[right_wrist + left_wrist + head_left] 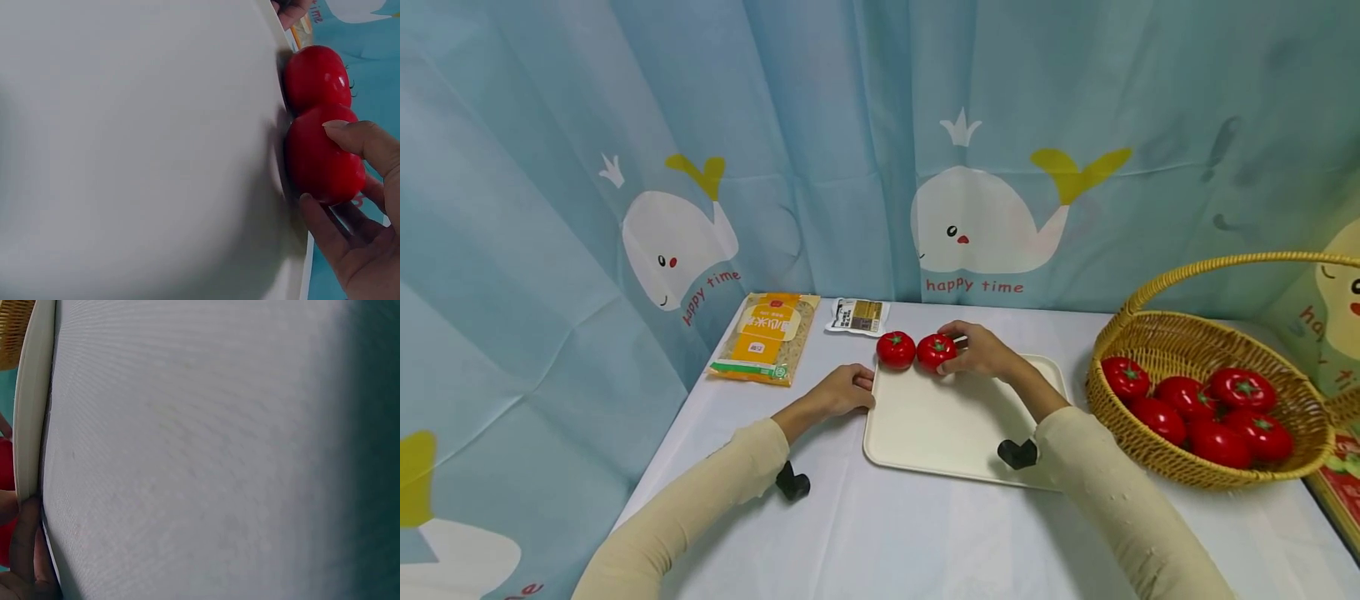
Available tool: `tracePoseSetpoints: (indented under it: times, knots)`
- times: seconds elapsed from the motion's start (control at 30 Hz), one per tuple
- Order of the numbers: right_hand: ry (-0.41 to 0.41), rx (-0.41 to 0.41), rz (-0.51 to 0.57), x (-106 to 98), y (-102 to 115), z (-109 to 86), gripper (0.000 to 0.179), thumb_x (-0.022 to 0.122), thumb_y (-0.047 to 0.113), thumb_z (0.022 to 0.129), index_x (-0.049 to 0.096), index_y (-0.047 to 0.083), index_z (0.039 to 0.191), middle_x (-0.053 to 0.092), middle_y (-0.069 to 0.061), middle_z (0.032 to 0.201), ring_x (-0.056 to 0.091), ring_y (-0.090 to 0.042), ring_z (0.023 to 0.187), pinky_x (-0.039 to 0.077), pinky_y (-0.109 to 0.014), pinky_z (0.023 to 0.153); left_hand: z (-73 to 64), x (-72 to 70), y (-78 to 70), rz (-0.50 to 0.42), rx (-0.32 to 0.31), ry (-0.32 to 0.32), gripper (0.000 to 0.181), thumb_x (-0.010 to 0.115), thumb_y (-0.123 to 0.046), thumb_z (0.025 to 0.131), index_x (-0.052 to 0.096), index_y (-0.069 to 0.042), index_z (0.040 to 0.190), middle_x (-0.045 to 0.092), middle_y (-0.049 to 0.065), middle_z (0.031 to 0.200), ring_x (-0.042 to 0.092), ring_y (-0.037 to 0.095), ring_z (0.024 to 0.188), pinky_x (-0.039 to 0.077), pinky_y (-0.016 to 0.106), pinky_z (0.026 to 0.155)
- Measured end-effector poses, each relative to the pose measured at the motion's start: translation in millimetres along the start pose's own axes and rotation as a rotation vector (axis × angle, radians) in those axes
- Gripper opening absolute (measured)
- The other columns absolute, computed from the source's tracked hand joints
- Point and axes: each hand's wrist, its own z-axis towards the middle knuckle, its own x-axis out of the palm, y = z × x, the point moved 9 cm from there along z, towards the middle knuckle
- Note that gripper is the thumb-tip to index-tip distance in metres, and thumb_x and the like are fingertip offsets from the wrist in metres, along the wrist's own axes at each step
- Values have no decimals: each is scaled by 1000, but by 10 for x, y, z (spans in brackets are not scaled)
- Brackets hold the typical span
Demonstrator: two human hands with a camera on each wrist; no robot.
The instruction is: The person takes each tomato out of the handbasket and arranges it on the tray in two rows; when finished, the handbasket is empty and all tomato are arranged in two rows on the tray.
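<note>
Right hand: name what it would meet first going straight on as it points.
Past the held tomato, the right hand would likely meet the other tomato; they may already touch.

The basket handle leaves the head view at three o'clock. The tray loses its four o'clock corner behind the right sleeve.

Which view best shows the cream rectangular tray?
The head view: it takes in most of the cream rectangular tray from above, though the beige right sleeve hides one corner. The left wrist view shows just a strip of edge, pinched by the left hand; the right wrist view shows its surface close up, cropped by the frame.
</note>
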Motion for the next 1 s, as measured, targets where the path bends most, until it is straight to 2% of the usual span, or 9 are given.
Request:
tracePoseSetpoints:
  times: [0.27,0.53,0.8,1.0]
  knots:
    - [19,15,-11,9,14,-11,73,82,10,80,45,-4,142,52,-28,139,54,-44,125,48,-52,106,-11,13,-1,-40,-6,7,48,71,-2,81,57,1,127,61,11,108,62,17,88,60,28,79]
    - [39,37,-35,-23,11,-54,81,83,22,82,41,-4,146,49,-28,142,53,-45,128,49,-52,106,-5,6,-1,-7,4,-1,47,71,-3,81,58,1,126,62,11,107,62,17,89,59,27,79]
    - [-1,18,-100,-210,48,-194,78,82,26,82,45,0,145,51,-26,143,52,-45,129,48,-56,105,-10,11,0,-18,4,0,46,70,-3,81,58,1,125,61,11,106,62,17,87,59,27,78]
    - [-58,-22,-137,-429,133,-432,73,84,27,80,51,1,140,53,-26,141,55,-44,125,47,-58,104,-24,11,-10,-14,3,0,46,70,-3,81,58,1,125,62,11,106,62,17,87,59,27,79]
